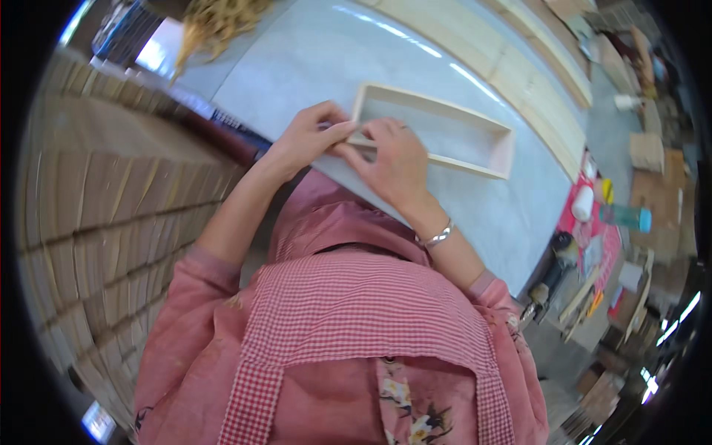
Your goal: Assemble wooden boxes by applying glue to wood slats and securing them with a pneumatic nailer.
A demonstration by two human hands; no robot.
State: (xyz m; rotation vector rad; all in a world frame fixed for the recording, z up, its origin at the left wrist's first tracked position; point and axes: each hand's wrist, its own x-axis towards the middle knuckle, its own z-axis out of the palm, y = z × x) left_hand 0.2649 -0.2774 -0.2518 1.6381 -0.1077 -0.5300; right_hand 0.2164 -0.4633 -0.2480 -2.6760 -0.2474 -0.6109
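Observation:
A long, narrow frame of pale wood [469, 167] lies on the grey-white tabletop, and the table surface shows through its middle. At its near left corner my left hand [310, 139] is closed, with thumb and fingers pinched on the wood. My right hand [397, 159] bends over the near wall beside that corner, its fingers curled onto it and slightly blurred. The two hands almost touch, and they hide most of the corner between them. A silver bracelet [438, 235] circles my right wrist.
Long pale boards [519, 74] lie along the table's far right side. Dry yellow-brown strands [215, 30] rest at the far left. Stacked wooden pieces [111, 200] rise close on my left. To the right are a teal bottle [625, 217] and a white cup [582, 202] on red cloth.

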